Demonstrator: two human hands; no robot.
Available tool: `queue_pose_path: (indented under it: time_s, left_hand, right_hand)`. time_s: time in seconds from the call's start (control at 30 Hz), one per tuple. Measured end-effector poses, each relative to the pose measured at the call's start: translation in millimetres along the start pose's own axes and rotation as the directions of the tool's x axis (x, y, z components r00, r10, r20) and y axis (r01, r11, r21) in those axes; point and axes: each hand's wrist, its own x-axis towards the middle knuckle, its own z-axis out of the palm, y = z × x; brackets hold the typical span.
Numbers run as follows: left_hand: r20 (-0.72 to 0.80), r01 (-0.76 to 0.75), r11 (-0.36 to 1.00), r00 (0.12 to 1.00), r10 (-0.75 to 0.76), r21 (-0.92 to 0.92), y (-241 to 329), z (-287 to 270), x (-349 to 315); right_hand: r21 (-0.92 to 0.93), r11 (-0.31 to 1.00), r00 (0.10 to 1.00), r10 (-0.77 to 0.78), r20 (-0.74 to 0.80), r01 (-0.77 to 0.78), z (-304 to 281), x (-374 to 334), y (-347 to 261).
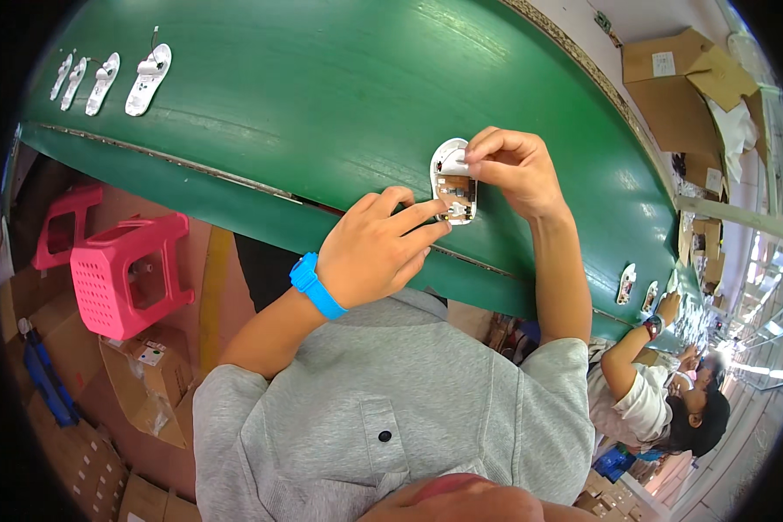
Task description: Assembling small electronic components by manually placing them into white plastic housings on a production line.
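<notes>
Btwn L hand [381, 246] & R hand [518, 174] lies wht casing [452, 162], L touching.

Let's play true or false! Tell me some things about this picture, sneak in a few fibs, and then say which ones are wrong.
1. The table is green. True.
2. The stools on the floor are yellow. False: the stools are pink.
3. The left hand and the right hand are both at one opened white device. True.
4. The blue watch is on the right wrist. False: the blue watch is on the left wrist.
5. Nine white pieces lie at the picture's upper left. False: four white pieces lie there.
</notes>
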Motion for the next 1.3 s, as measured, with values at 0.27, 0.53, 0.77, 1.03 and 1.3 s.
queue_pose_path:
  time_s: [0.27, 0.53, 0.77, 1.03, 1.3]
  left_hand:
    - [0.017, -0.004, 1.000, 1.000, 0.004, 0.004, -1.3, 2.1, 0.1]
    - [0.050, -0.002, 1.000, 0.999, 0.002, 0.006, -0.7, 0.4, 1.1]
    - [0.047, -0.009, 1.000, 0.999, 0.009, -0.013, -1.3, 3.6, 1.7]
    - [0.049, -0.036, 0.999, 0.998, 0.037, -0.018, -3.8, 7.4, 2.5]
    - [0.060, -0.034, 0.999, 0.998, 0.036, -0.039, -3.5, 4.2, 0.7]
  right_hand:
    - [-0.509, 0.833, 0.975, -0.215, 0.060, 0.215, 23.3, -6.5, -2.4]
    - [-0.746, 0.566, 0.933, -0.280, 0.226, 0.351, 26.6, -10.4, -5.6]
    - [-0.833, 0.401, 0.918, -0.269, 0.291, 0.382, 30.7, -13.8, -8.2]
    - [-0.896, 0.245, 0.916, -0.252, 0.311, 0.371, 37.9, -18.1, -7.7]
    - [-0.880, 0.317, 0.920, -0.284, 0.269, 0.355, 36.3, -21.7, -16.5]
